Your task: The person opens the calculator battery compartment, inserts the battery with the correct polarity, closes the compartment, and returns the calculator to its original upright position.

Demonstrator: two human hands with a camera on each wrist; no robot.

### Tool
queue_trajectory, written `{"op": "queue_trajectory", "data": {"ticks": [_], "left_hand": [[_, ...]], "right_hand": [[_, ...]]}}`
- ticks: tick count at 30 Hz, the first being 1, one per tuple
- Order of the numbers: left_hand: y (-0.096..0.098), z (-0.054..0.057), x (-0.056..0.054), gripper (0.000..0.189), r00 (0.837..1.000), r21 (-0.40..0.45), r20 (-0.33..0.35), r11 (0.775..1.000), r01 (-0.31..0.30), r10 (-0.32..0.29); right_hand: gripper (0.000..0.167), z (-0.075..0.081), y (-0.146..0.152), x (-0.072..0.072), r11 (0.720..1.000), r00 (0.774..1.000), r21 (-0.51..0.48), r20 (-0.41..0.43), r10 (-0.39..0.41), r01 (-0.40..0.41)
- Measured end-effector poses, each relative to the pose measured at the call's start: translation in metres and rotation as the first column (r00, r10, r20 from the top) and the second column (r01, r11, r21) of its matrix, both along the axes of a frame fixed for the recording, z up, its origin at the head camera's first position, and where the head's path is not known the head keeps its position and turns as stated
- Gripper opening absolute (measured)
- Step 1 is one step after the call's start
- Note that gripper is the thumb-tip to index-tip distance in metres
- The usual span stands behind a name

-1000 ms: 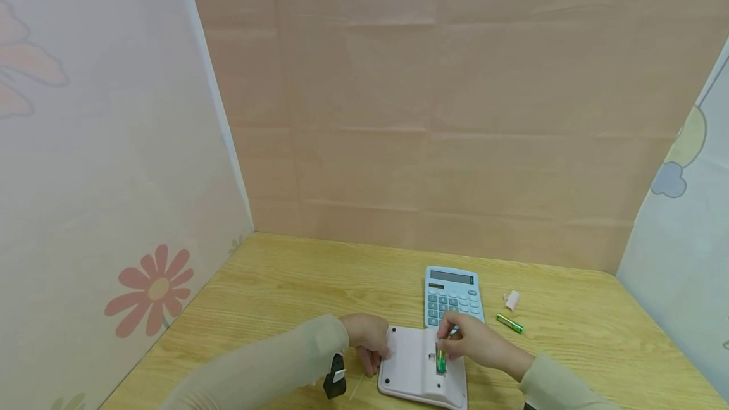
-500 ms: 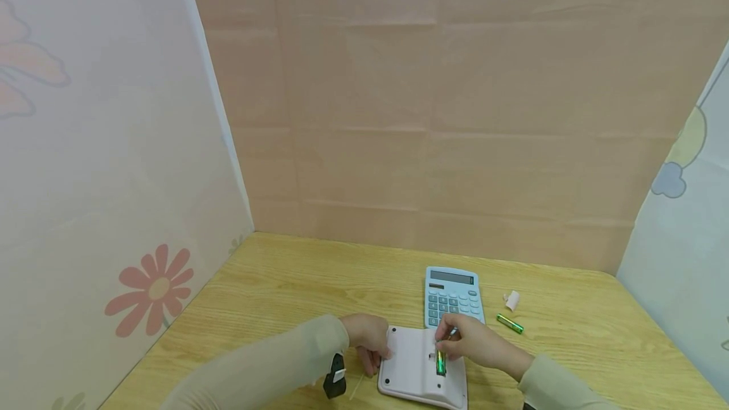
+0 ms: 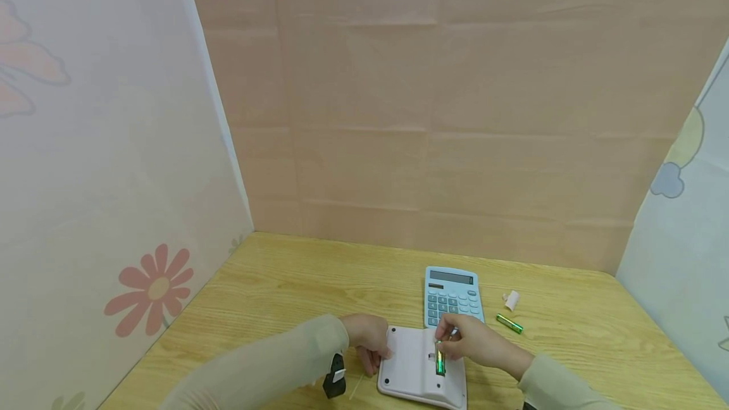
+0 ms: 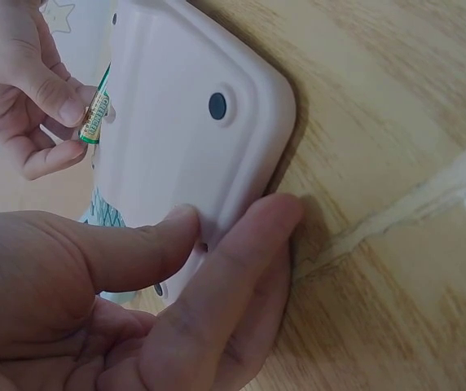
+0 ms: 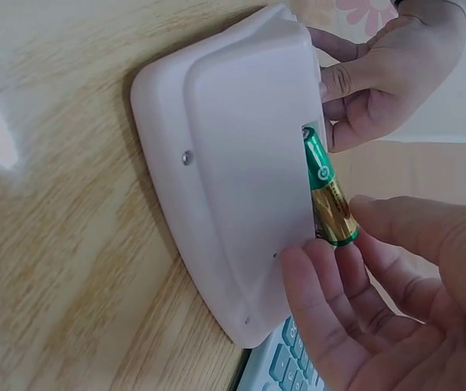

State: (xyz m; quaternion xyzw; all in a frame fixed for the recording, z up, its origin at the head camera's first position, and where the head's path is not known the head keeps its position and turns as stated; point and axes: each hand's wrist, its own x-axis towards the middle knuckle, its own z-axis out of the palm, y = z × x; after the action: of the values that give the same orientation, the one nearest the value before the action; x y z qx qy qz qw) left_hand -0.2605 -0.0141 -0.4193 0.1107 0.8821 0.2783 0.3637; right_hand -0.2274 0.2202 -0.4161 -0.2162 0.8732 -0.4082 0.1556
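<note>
A pale pink calculator point(image 3: 407, 359) lies face down on the table, its open battery slot facing up. My left hand point(image 3: 371, 339) holds its left edge, thumb on the back and fingers at the side, as the left wrist view also shows. At the slot, my right hand point(image 3: 469, 341) pinches the upper end of a green and gold battery point(image 5: 331, 191) between thumb and fingers. The battery's far end sits in the slot, while the pinched end is raised at a slant. How deep the far end goes is hidden in the right wrist view.
A light blue calculator point(image 3: 452, 296) lies face up just behind the pink one. To its right are a second green battery point(image 3: 509, 323) and a small pink battery cover point(image 3: 511, 300). Walls stand at the back and both sides of the wooden table point(image 3: 319, 277).
Both hands keep almost the same place. The battery in my right hand shifts only slightly at the slot.
</note>
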Motion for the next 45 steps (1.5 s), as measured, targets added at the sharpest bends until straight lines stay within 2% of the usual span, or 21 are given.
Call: {"op": "queue_trajectory", "data": {"ticks": [10, 17, 26, 32, 40, 45], "left_hand": [[0.001, 0.000, 0.001, 0.024, 1.000, -0.012, -0.017, 1.000, 0.002, -0.003], [0.002, 0.002, 0.001, 0.024, 1.000, -0.019, -0.019, 1.000, -0.003, 0.003], [0.003, -0.001, 0.000, 0.024, 1.000, -0.016, -0.018, 1.000, -0.005, 0.005], [0.003, 0.001, 0.001, 0.023, 1.000, -0.020, -0.017, 1.000, -0.005, 0.005], [0.003, 0.002, 0.002, 0.025, 0.999, -0.037, -0.041, 0.999, 0.005, -0.006], [0.003, 0.003, 0.003, 0.025, 0.999, -0.053, -0.033, 0.999, 0.009, -0.011]], "right_hand": [[0.017, 0.005, -0.001, 0.003, 0.994, 0.994, 0.102, -0.110, -0.017, 0.029], [0.020, 0.011, -0.006, 0.007, 0.988, 0.996, 0.132, -0.067, -0.065, 0.074], [0.021, 0.013, -0.007, 0.006, 0.993, 0.999, 0.114, -0.017, -0.041, 0.043], [0.022, 0.013, -0.008, 0.003, 0.993, 0.998, 0.100, 0.023, -0.067, 0.064], [0.022, 0.013, -0.011, 0.003, 0.990, 0.995, 0.104, 0.028, -0.098, 0.095], [0.023, 0.011, -0.013, 0.003, 0.986, 0.992, 0.120, 0.028, -0.120, 0.116]]}}
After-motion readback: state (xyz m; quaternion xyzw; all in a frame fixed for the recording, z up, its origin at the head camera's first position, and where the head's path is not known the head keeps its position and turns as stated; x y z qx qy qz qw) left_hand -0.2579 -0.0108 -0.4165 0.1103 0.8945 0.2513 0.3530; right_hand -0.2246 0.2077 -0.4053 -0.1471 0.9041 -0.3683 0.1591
